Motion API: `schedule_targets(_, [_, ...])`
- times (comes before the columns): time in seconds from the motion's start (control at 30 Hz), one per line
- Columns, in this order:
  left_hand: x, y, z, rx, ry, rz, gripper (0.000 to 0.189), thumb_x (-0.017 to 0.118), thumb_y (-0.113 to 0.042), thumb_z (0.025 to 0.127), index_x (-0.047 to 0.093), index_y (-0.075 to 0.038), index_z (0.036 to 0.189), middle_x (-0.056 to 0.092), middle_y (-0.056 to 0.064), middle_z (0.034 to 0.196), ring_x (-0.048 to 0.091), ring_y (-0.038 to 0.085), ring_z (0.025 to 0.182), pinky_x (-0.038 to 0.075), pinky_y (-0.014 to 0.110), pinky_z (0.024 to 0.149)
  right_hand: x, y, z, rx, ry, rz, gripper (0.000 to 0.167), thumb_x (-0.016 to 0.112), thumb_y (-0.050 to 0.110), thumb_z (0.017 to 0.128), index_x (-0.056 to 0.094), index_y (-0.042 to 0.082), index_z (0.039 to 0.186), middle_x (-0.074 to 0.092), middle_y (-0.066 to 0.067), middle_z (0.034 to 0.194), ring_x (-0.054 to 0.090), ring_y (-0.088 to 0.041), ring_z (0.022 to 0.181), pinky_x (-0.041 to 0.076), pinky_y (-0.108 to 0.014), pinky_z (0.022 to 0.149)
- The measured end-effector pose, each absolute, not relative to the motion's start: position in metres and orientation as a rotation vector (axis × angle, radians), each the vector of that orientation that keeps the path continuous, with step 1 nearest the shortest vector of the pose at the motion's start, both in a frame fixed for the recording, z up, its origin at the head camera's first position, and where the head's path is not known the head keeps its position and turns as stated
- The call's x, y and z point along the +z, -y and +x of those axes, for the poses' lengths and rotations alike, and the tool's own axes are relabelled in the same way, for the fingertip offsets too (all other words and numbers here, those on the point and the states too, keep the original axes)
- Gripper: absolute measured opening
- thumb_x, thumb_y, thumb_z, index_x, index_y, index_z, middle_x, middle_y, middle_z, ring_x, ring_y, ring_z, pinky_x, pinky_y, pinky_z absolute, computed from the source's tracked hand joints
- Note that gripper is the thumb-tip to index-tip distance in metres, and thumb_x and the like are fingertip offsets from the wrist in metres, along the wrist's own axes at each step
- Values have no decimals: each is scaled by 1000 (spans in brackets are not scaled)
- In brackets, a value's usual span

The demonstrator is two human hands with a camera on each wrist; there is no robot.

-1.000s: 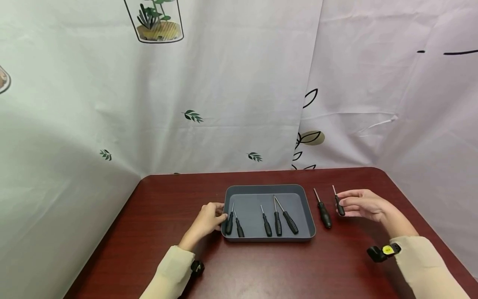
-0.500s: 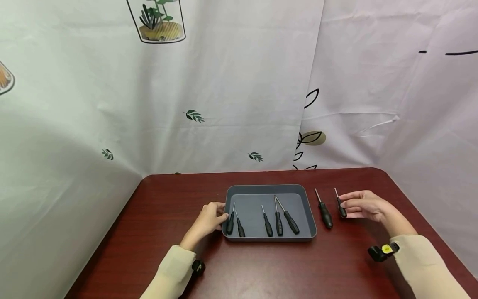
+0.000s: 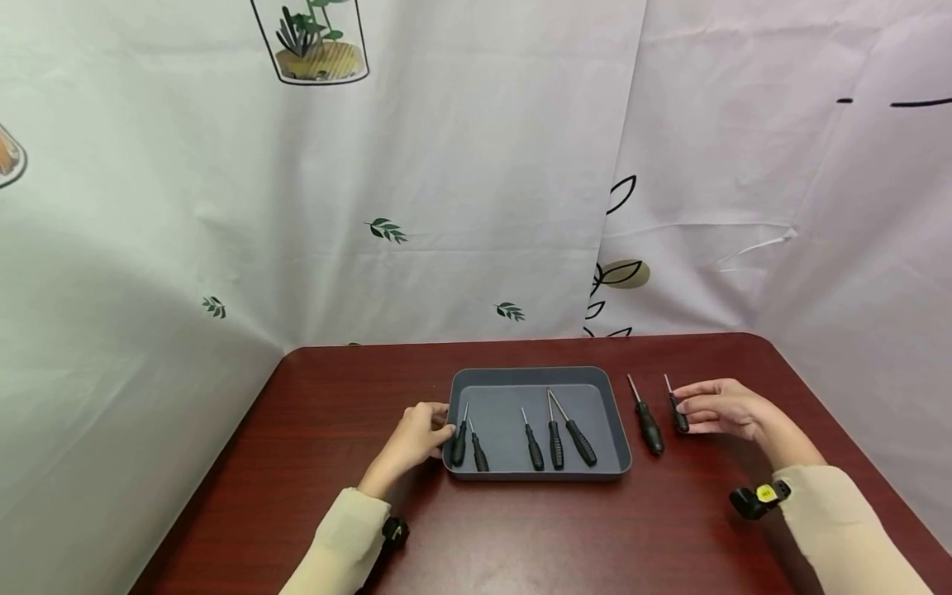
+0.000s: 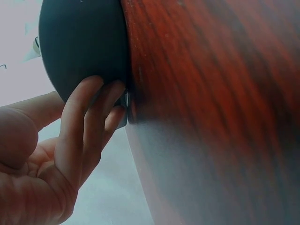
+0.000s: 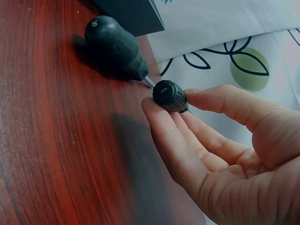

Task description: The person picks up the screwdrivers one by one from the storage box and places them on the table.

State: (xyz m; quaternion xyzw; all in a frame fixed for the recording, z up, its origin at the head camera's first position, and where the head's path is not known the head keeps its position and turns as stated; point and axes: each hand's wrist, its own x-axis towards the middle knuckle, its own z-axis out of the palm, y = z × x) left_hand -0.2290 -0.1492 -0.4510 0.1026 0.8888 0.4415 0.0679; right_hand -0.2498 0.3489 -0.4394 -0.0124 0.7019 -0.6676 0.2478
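Note:
My left hand (image 3: 411, 434) holds the left side of a shallow grey tray (image 3: 535, 476), thumb at the rim. In the left wrist view its fingers (image 4: 75, 122) lie against the tray's dark outer wall (image 4: 84, 42). Right of the tray, my right hand (image 3: 729, 409) pinches a small black-handled screwdriver (image 3: 678, 413) between thumb and fingertips, its shaft pointing away from me. The right wrist view shows the ribbed handle end-on, just off the tabletop. A larger black screwdriver (image 3: 649, 430) lies on the table between the tray and this hand.
Several black-handled screwdrivers lie in the tray, two at its left, including one screwdriver (image 3: 478, 453), and others at right, including one screwdriver (image 3: 580, 442). The dark red wooden table (image 3: 565, 537) ends at a white printed cloth (image 3: 476, 165) behind and along both sides.
The small screwdriver in my right hand has dipped slightly, its tip a little lower than a second ago. My left hand and the tray have stayed put.

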Motion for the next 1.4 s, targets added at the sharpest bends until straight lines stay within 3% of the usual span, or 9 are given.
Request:
schedule_targets(0.63, [-452, 149, -228, 1349, -2658, 302, 44, 65, 2, 94, 52, 16, 134, 68, 22, 104, 70, 27, 84, 61, 32, 56, -437, -336, -252, -1665, -2146, 48, 34, 61, -7, 92, 55, -21, 122, 70, -8, 91, 70, -19, 75, 62, -38, 71])
schedule_targets(1.4, [-451, 150, -228, 1361, -2660, 310, 45, 66, 2, 93, 52, 18, 133, 68, 24, 105, 70, 28, 82, 61, 33, 55, -438, -328, -255, -1525, -2333, 111, 30, 64, -5, 90, 59, -23, 112, 69, -4, 81, 67, -14, 68, 62, -32, 64])
